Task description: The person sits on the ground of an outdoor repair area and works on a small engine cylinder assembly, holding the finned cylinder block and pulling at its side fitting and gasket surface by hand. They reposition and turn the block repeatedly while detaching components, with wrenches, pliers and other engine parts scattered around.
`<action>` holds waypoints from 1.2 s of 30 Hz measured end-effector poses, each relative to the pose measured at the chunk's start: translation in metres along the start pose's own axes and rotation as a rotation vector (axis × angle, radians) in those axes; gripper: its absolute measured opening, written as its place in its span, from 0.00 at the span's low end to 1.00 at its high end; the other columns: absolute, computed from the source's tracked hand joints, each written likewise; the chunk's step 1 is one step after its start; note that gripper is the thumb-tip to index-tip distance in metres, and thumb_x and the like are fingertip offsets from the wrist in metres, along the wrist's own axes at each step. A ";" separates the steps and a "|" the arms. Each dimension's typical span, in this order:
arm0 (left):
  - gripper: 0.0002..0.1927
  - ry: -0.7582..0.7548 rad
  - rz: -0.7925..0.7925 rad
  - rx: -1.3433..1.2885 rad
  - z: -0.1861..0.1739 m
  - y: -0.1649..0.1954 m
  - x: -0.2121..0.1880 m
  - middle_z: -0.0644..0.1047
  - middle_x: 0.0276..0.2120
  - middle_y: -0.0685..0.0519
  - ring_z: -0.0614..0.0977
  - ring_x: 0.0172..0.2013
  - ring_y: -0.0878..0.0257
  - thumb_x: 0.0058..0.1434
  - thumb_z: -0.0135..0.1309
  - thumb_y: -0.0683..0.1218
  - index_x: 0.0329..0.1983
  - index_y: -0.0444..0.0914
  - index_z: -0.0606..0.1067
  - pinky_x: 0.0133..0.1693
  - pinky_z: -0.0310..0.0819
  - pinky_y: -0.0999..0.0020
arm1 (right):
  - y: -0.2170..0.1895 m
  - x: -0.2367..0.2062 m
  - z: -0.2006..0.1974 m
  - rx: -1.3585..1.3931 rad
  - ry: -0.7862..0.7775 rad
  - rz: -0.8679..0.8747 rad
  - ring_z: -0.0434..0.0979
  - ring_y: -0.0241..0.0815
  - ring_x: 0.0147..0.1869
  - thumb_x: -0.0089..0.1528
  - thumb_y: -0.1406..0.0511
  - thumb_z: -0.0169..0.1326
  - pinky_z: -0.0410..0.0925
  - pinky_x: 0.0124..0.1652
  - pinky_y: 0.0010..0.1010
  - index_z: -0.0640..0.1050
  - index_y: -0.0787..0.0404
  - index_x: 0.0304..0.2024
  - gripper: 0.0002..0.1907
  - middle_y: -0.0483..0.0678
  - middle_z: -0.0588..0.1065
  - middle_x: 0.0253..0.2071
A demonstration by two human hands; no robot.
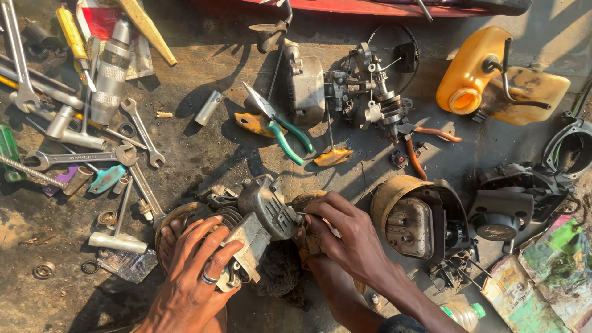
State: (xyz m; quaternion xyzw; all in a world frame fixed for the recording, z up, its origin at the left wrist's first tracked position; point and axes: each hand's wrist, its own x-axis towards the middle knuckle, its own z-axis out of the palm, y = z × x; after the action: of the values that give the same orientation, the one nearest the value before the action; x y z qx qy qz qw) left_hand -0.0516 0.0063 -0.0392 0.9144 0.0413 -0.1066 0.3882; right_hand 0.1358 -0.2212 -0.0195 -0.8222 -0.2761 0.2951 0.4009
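A small grey engine block [262, 213] with cooling fins lies on the dirty ground at the lower middle. My left hand [191, 271], wearing a ring, lies over its left side and presses down on it. My right hand [342, 237] is closed on a dirty rag or pad [308, 237] held against the engine's right end. A bare foot's toes [169, 237] show under my left hand.
Several spanners [80, 157] and sockets lie at the left. Green-handled pliers [280, 126] and a stripped carburettor assembly [364, 89] sit above. A yellow fuel tank [487, 77] is upper right. A housing [419, 219] and black covers [512, 203] lie at the right.
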 end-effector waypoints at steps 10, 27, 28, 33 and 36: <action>0.47 0.005 0.000 0.018 0.002 0.003 -0.005 0.67 0.60 0.46 0.63 0.65 0.41 0.31 0.75 0.46 0.58 0.43 0.69 0.63 0.57 0.38 | -0.003 0.024 0.009 -0.051 -0.118 -0.151 0.78 0.50 0.41 0.62 0.70 0.58 0.71 0.39 0.40 0.80 0.65 0.46 0.10 0.52 0.74 0.39; 0.49 0.059 0.033 0.072 -0.007 0.011 0.003 0.68 0.59 0.48 0.66 0.62 0.42 0.29 0.77 0.49 0.59 0.46 0.70 0.62 0.57 0.35 | -0.004 0.040 0.009 -0.189 -0.191 -0.234 0.76 0.51 0.39 0.63 0.70 0.57 0.69 0.37 0.42 0.79 0.66 0.47 0.10 0.52 0.72 0.37; 0.49 0.071 0.028 0.075 -0.007 0.011 0.003 0.68 0.59 0.48 0.66 0.62 0.42 0.28 0.76 0.49 0.59 0.47 0.70 0.61 0.57 0.34 | -0.004 0.040 0.010 -0.193 -0.184 -0.239 0.76 0.51 0.39 0.64 0.70 0.57 0.69 0.38 0.42 0.79 0.66 0.47 0.09 0.52 0.72 0.37; 0.48 0.047 0.001 0.095 -0.010 0.014 0.003 0.68 0.59 0.48 0.66 0.62 0.42 0.30 0.76 0.49 0.59 0.49 0.69 0.60 0.57 0.34 | -0.004 0.043 0.012 -0.191 -0.159 -0.265 0.76 0.50 0.39 0.64 0.70 0.58 0.69 0.37 0.41 0.79 0.66 0.46 0.09 0.51 0.73 0.37; 0.47 0.075 0.028 0.128 -0.013 0.014 0.003 0.68 0.59 0.49 0.67 0.61 0.43 0.30 0.75 0.50 0.58 0.49 0.70 0.60 0.57 0.33 | -0.004 0.042 0.012 -0.248 -0.169 -0.283 0.76 0.50 0.40 0.63 0.71 0.58 0.69 0.38 0.41 0.79 0.67 0.47 0.10 0.52 0.73 0.37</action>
State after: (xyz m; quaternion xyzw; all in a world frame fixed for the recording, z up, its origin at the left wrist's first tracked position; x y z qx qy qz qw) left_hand -0.0443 0.0055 -0.0215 0.9413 0.0360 -0.0690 0.3284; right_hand 0.1548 -0.1842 -0.0338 -0.7906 -0.4555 0.2675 0.3096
